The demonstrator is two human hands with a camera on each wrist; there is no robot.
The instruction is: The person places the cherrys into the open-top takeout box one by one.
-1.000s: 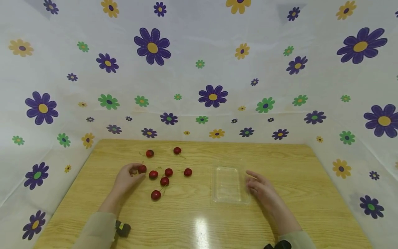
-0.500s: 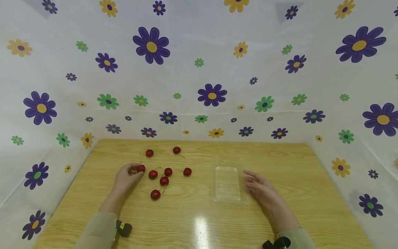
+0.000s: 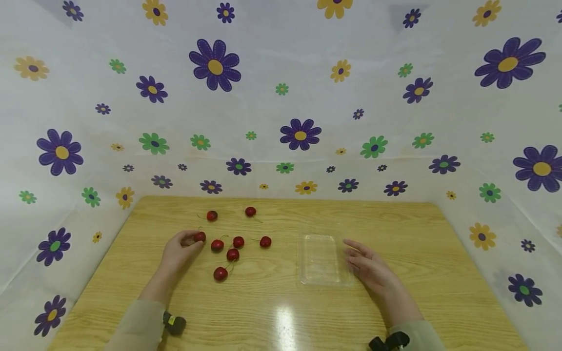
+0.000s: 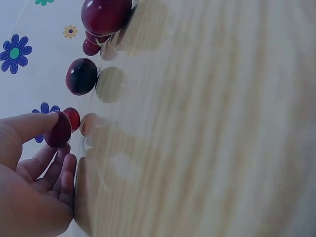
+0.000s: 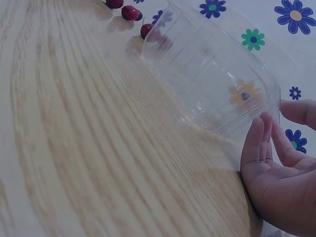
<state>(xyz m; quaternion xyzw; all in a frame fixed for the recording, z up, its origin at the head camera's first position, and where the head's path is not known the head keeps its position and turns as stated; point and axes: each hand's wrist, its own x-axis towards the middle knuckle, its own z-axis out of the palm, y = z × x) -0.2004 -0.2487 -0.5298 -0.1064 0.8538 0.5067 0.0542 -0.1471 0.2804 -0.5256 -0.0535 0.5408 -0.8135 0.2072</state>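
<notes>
Flowery cloth (image 3: 259, 107) hangs behind the tabletop (image 3: 246, 307). Left hand (image 3: 179, 251) pinches a cherry (image 3: 200, 236) near others (image 3: 233, 255); loose right hand (image 3: 374, 274) touches a box (image 3: 322, 261).

Table (image 3: 250, 312): yellow-brown wood, grain running left to right, far corners rounded. Streak of white glare (image 3: 285, 329) on its surface, near side, roughly mid-width. White sheet (image 3: 263, 53) stands beyond the far edge and along left and right sides; horizontal crease (image 3: 263, 162) low on the far part. Print: scattered flowers in purple, yellow and green, mixed sizes. Large purple flower (image 3: 215, 65) left of centre, far side; another (image 3: 508, 64) at right, both yellow-centred.
</notes>
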